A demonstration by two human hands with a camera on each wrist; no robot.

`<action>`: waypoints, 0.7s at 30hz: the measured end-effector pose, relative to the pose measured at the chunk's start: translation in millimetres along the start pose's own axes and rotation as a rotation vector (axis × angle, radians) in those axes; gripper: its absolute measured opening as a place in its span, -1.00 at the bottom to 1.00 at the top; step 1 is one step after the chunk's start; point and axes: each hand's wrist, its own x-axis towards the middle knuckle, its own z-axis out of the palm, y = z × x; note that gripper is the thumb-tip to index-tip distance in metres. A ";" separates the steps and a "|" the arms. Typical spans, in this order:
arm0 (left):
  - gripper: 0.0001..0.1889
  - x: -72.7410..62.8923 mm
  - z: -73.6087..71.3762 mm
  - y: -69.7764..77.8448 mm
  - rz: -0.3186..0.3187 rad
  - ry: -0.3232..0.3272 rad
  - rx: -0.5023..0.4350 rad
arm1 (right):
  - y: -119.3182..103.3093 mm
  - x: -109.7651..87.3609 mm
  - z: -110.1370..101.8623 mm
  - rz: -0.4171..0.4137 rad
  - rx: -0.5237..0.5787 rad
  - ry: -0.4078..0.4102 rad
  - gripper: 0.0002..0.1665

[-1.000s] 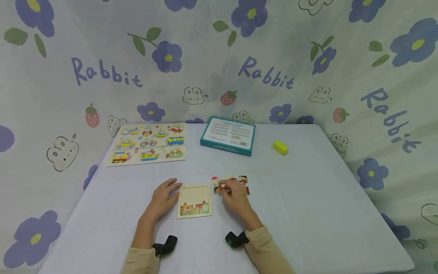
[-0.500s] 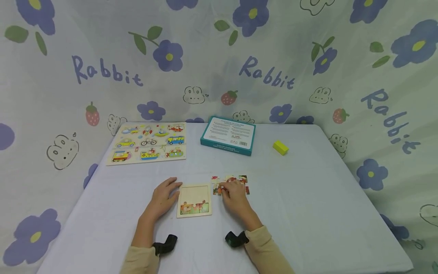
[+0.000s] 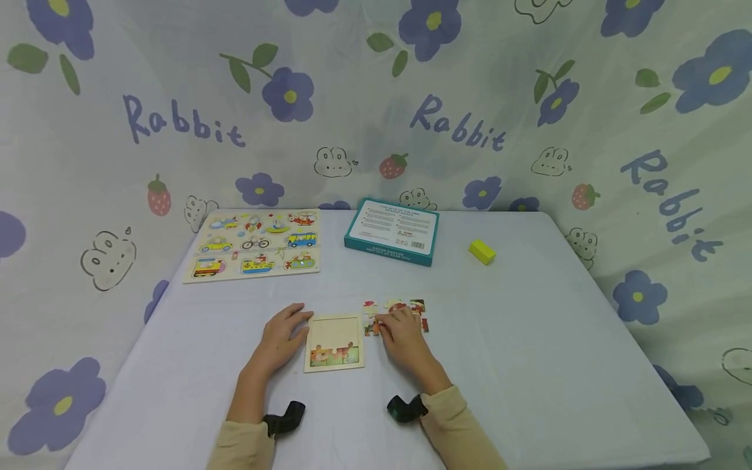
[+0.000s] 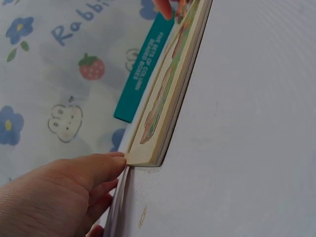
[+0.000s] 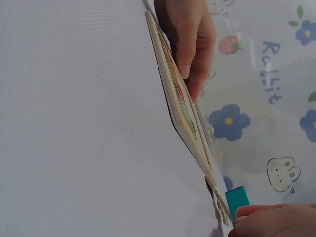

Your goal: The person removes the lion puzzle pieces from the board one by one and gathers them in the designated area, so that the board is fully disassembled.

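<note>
From my remote station I see the left hand (image 3: 282, 339), fingers loose, touch the tray (image 3: 336, 331) at its left edge; the right hand (image 3: 405, 341) bends over pieces (image 3: 369, 320) just beside the tray, its grip hidden. I judge them light, stiff, best pinched by their edges.

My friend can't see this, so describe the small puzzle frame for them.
On the white table, look between the left hand and right hand. The square wooden frame there is filled with pieces only along its near side, unlike the larger vehicle board farther back.
</note>
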 end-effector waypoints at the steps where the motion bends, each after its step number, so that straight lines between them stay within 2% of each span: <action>1: -0.64 -0.2 -0.1 0.2 -0.003 -0.001 0.000 | 0.2 -0.2 0.1 0.001 0.000 0.006 -0.78; 6: -0.64 -0.4 -0.2 0.9 -0.005 0.000 -0.002 | 1.6 -0.6 1.1 0.008 0.009 0.016 -0.76; 13: -0.64 -0.2 -0.9 1.6 -0.004 -0.002 0.000 | 0.6 -0.2 2.1 -0.034 0.031 0.044 -0.75; 21: -0.64 0.0 -1.6 2.4 -0.006 -0.006 0.002 | -0.4 0.3 3.0 -0.041 0.026 0.024 -0.76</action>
